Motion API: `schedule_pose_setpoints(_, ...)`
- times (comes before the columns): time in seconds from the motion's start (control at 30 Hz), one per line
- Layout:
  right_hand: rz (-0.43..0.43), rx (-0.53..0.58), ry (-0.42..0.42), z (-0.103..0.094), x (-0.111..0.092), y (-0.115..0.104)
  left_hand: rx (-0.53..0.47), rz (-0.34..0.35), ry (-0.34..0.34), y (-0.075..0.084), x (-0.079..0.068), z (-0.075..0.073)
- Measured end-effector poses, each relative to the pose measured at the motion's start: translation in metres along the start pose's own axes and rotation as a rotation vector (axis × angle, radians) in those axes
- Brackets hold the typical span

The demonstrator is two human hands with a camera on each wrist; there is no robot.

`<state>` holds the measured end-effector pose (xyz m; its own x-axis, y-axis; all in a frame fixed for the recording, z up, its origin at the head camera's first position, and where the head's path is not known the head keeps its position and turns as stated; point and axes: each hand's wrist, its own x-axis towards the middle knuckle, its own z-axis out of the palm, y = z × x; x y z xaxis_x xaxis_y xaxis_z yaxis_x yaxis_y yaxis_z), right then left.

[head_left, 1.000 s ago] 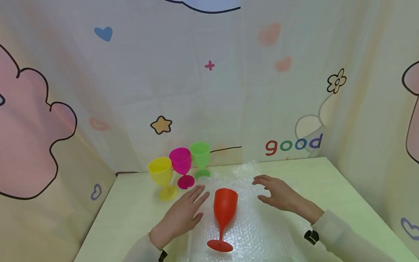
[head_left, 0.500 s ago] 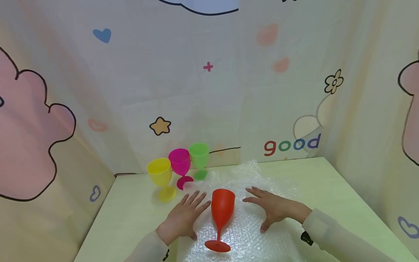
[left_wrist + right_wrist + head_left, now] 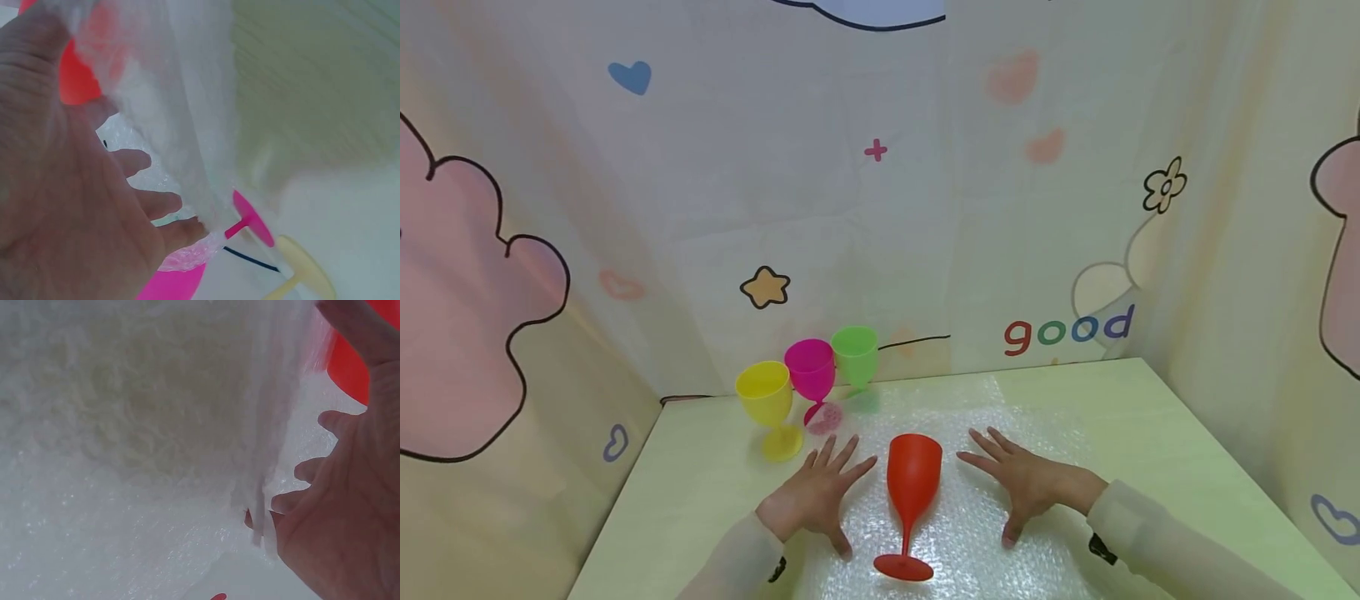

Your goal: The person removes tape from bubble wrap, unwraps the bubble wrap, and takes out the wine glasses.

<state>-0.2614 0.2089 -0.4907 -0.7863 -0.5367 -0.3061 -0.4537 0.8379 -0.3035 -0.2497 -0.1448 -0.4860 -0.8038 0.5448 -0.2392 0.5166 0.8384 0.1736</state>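
Observation:
A red plastic goblet (image 3: 913, 479) lies on the bubble wrap (image 3: 962, 533), its rim away from me and its round foot towards me. My left hand (image 3: 814, 496) rests on the wrap left of the goblet, fingers spread. On the other side, my right hand (image 3: 1033, 482) lies likewise with thumb and fingers spread. Neither hand touches the goblet. In the left wrist view, the wrap hangs in front of the left fingers (image 3: 159, 203); a loose edge of it shows by the right fingers (image 3: 290, 501) in the right wrist view.
Yellow (image 3: 767, 396), magenta (image 3: 811, 371) and green (image 3: 853, 354) goblets stand upright in a slanting row at the back left of the table (image 3: 677, 500). The wrap's far left corner overlaps the magenta and green feet. A printed curtain (image 3: 850, 217) hangs behind.
My hands have come down with fingers spread wider; the right has moved inward and nearer. The wrap's far edge has flattened and now covers part of the magenta and green feet.

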Motion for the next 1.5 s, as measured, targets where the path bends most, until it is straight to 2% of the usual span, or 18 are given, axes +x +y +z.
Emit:
schedule_pose_setpoints(0.17,0.034,-0.02,-0.028,0.001,0.0,0.002,-0.102,-0.041,-0.086,-0.006,0.003,0.005)
schedule_pose_setpoints(0.3,0.04,-0.006,-0.042,0.002,-0.001,0.003,-0.139,-0.07,-0.127,-0.011,0.005,0.01)
schedule_pose_setpoints(0.53,0.054,0.022,-0.068,0.001,-0.006,0.004,-0.198,-0.055,-0.14,-0.014,0.004,0.015)
schedule_pose_setpoints(0.67,0.044,0.023,-0.071,0.0,-0.01,0.004,-0.19,-0.058,-0.138,-0.013,0.004,0.017)
schedule_pose_setpoints(0.93,0.042,0.035,-0.067,0.001,-0.009,0.004,-0.213,-0.027,-0.136,-0.015,0.005,0.014)
schedule_pose_setpoints(1.07,0.045,0.029,-0.067,0.004,-0.007,0.005,-0.196,-0.002,-0.073,-0.012,0.001,0.005)
schedule_pose_setpoints(1.2,0.057,0.013,-0.068,0.005,-0.006,0.006,-0.18,0.024,0.067,-0.002,-0.002,-0.003)
schedule_pose_setpoints(1.33,0.063,0.0,-0.069,0.004,-0.006,0.005,-0.18,0.036,0.197,0.017,-0.006,-0.013)
schedule_pose_setpoints(1.43,0.061,-0.006,-0.071,0.003,-0.006,0.004,-0.186,0.049,0.233,0.032,-0.009,-0.017)
schedule_pose_setpoints(1.5,0.06,-0.009,-0.072,0.002,-0.007,0.003,-0.215,0.058,0.222,0.042,-0.01,-0.018)
